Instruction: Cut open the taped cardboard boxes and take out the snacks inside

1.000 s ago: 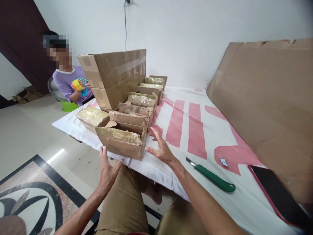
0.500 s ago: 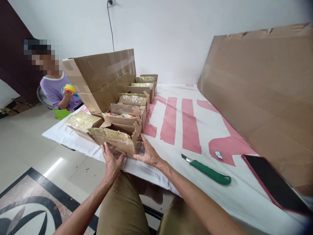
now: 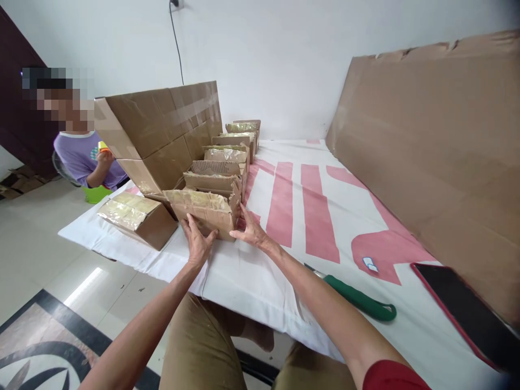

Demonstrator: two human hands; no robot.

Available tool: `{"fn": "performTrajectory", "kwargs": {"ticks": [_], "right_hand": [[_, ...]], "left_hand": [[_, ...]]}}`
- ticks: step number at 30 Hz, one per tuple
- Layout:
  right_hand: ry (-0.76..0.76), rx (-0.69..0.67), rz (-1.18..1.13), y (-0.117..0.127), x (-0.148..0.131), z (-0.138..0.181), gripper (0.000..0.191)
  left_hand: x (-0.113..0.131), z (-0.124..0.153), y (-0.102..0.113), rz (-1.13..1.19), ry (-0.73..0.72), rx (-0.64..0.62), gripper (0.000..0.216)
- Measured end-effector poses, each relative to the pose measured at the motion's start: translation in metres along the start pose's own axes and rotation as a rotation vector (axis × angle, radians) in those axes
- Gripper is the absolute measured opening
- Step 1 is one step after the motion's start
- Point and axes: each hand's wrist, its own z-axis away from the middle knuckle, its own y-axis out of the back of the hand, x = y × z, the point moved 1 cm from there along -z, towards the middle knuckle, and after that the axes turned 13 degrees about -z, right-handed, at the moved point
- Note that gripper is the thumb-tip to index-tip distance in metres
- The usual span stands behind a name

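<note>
In the head view, you are holding both hands against the front box (image 3: 203, 214), which is sitting near the close edge of the bench (image 3: 239, 284), at the near end of a row of open boxes (image 3: 213, 179). Your left hand (image 3: 197, 245) is open, its thumb and fingers spreading over the near wall. Your right hand (image 3: 251, 232) is open too, thumb and fingers spreading about the near right corner; neither is closing into a fist. To the left, a taped box (image 3: 159, 225) is lying before a tall stack (image 3: 156, 122). The green knife (image 3: 361, 298) is lying right of your right forearm, with the phone (image 3: 459, 309) beyond it and a small white piece (image 3: 370, 264) resting nearby. A cardboard sheet (image 3: 430, 146) is standing aslant at the far right. Across on the left, a co-worker in purple (image 3: 81, 154) is holding something yellow and orange (image 3: 103, 146).
</note>
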Motion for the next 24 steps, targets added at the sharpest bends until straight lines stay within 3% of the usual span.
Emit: {"fn": "performTrajectory", "kwargs": {"ticks": [8,14,20,24], "right_hand": [[-0.046,0.047,-0.006,0.024,0.021,-0.047,0.116],[-0.094,0.095,0.003,0.027,0.033,-0.049,0.1],[-0.154,0.128,0.131,0.018,0.027,-0.026,0.091],[-0.186,0.078,0.271,0.016,0.013,0.0,0.074]], "left_hand": [[0.005,-0.052,-0.042,0.015,0.003,0.002,0.119],[0.005,-0.063,-0.055,0.023,-0.015,0.005,0.119],[0.001,-0.053,-0.048,0.071,0.021,0.007,0.113],[-0.011,-0.016,-0.03,0.031,-0.104,-0.204,0.096]]}}
